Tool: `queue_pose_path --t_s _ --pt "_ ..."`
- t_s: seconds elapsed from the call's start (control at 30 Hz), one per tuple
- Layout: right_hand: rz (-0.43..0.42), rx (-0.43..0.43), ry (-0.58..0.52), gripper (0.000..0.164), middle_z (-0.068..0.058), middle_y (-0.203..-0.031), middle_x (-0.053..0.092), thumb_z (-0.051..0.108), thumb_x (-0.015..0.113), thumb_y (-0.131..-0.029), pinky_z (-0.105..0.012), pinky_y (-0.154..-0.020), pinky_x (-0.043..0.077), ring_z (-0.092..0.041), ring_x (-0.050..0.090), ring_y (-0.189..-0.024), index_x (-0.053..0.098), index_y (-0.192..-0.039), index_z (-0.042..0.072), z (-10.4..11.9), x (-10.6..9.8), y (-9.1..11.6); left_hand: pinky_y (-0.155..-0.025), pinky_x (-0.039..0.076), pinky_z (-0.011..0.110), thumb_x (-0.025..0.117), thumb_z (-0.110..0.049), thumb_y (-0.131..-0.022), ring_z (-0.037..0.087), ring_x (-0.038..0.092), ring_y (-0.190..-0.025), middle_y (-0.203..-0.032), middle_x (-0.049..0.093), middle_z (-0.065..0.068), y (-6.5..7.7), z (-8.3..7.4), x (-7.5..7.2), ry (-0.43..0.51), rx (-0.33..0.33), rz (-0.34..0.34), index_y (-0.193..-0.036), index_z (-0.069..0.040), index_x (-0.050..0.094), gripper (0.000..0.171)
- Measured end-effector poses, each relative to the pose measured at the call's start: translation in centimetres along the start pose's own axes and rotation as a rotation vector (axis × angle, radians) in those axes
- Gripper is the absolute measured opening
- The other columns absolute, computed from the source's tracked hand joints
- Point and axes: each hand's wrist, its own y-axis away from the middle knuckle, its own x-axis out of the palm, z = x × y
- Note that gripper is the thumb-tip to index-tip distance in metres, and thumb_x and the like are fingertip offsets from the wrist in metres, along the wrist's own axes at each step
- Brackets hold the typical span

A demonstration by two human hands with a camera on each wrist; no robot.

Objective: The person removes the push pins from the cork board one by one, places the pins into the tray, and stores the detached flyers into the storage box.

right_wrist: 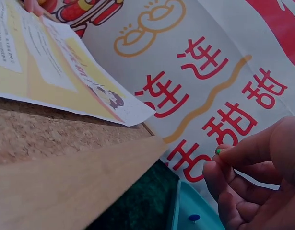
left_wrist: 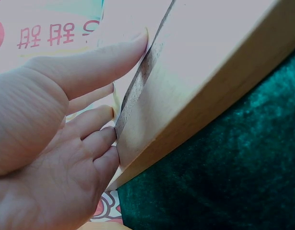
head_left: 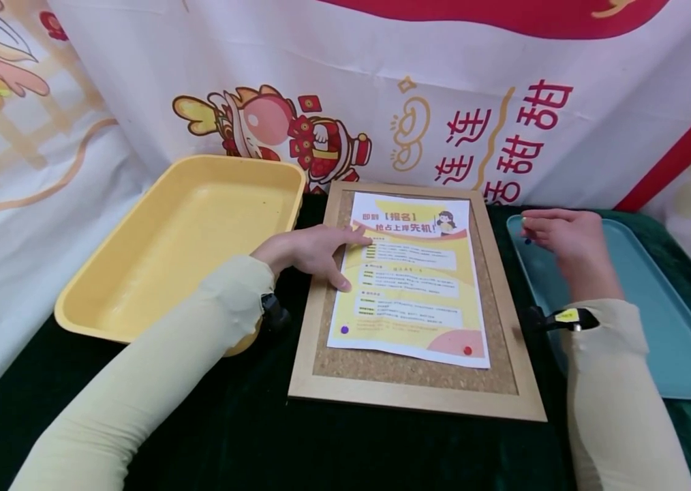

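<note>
A yellow printed poster (head_left: pixel 409 273) lies on a wood-framed cork board (head_left: pixel 351 365). Its lower corners carry a purple pushpin (head_left: pixel 344 330) and a red pushpin (head_left: pixel 467 350). My left hand (head_left: pixel 317 252) rests with extended fingers on the poster's left edge and the frame; in the left wrist view, the thumb and fingers of this hand (left_wrist: pixel 65 120) lie along the board's edge. Over the blue tray (head_left: pixel 658 307), my right hand (head_left: pixel 572 239) pinches a green pushpin (right_wrist: pixel 218 151) between thumb and forefinger. A blue pushpin (right_wrist: pixel 194 218) sits in the tray below it.
A yellow plastic tray (head_left: pixel 167 164) stands left of the board, close to the left forearm. Dark green cloth (head_left: pixel 247 423) covers the table. Behind everything hangs a white printed banner (head_left: pixel 382 54) with red characters.
</note>
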Motion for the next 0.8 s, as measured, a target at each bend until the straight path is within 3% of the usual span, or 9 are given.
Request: queue_pose_path --t_s 0.23,0.4,0.5,0.7,0.8 --pt "-0.001 0.081 0.046 0.051 0.016 -0.112 0.063 0.042 0.056 -0.11 -0.034 -0.111 0.046 -0.006 0.058 -0.113 0.055 -0.156 0.021 -0.8 -1.2 -0.5 -0.13 0.025 0.046 0.085 -0.027 -0.092 0.025 0.035 -0.148 -0.18 0.016 0.0 0.3 -0.1 0.0 0.011 0.0 0.002 -0.168 -0.028 0.033 0.093" --pt "0.009 0.169 0.067 0.051 0.026 -0.088 0.068 0.042 0.055 -0.11 -0.025 -0.091 0.048 -0.007 0.06 -0.106 0.054 -0.157 0.024 -1.4 -2.1 -0.8 -0.13 0.025 0.047 0.085 -0.029 -0.091 0.025 0.036 -0.147 -0.18 0.017 0.001 0.3 -0.2 -0.1 -0.004 -0.008 -0.003 -0.168 -0.028 0.033 0.093" --pt "0.017 0.2 0.068 0.048 0.027 -0.078 0.069 0.041 0.055 -0.11 -0.024 -0.085 0.05 -0.007 0.063 -0.103 0.056 -0.156 0.025 -1.7 -2.4 -0.9 -0.13 0.025 0.047 0.085 -0.029 -0.091 0.025 0.036 -0.147 -0.18 0.017 0.001 0.3 -0.1 -0.1 -0.008 -0.004 -0.005 -0.168 -0.028 0.033 0.093" --pt "0.023 0.221 0.095 0.049 0.025 -0.075 0.068 0.039 0.056 -0.11 -0.027 -0.093 0.05 -0.01 0.062 -0.109 0.055 -0.156 0.021 -2.2 -2.6 -1.3 -0.13 0.025 0.047 0.085 -0.029 -0.092 0.027 0.036 -0.145 -0.18 0.018 0.003 0.2 -0.1 -0.1 -0.001 0.0 0.002 -0.169 -0.027 0.032 0.093" --pt "0.025 0.238 0.098 0.051 0.024 -0.074 0.068 0.041 0.058 -0.109 -0.036 -0.104 0.046 -0.013 0.059 -0.112 0.054 -0.156 0.021 -2.4 -2.8 -1.4 -0.13 0.025 0.047 0.085 -0.029 -0.092 0.027 0.036 -0.145 -0.18 0.018 0.003 0.1 -0.2 0.0 0.0 0.003 0.002 -0.169 -0.027 0.032 0.093"
